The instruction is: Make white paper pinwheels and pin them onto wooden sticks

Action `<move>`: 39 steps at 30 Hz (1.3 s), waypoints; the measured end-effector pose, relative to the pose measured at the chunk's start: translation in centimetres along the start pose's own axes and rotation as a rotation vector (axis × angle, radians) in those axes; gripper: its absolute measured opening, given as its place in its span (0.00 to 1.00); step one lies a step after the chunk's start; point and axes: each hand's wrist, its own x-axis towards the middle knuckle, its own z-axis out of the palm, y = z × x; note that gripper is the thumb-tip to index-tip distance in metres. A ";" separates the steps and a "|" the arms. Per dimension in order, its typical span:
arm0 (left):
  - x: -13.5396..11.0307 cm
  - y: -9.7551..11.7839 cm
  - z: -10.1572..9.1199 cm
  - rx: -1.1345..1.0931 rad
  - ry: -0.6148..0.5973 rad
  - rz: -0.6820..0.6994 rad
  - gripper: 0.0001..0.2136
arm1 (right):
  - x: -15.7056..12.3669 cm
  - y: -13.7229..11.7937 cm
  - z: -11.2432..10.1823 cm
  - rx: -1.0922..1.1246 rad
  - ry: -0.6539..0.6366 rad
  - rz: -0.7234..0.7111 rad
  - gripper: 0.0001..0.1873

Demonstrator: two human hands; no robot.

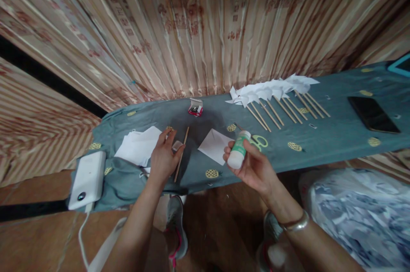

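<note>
Head camera gives me the whole long worktop (333,136), dressed in a green-grey cloth. The right hand (254,168) is closed around a white bottle (239,151) with a green label; it is held tilted above the right edge of a single paper sheet (212,145), I suppose to have it close to the sheet. The left hand (165,152) is bent and partly spread, and a small pale piece (177,146) lies between thumb and fingers; whether it is pinched, I cannot tell. Just to the right of this piece lies a loose stick (180,163), within easy reach.

On the left, the paper stack (136,147) probably serves as supply. Farther away, the small red box (195,109) stands open, perhaps so that fingers can enter it easily. At far right, paper pinwheels (272,90) lie in an overlapping row, sticks pointing near, which I think saves room and protects the blades. Scissors (261,143) rest behind the bottle.
</note>
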 end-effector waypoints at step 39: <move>-3.7 6.9 5.4 -0.108 -0.359 0.330 0.25 | 5.1 -0.1 -2.5 -1.752 0.343 -0.635 0.20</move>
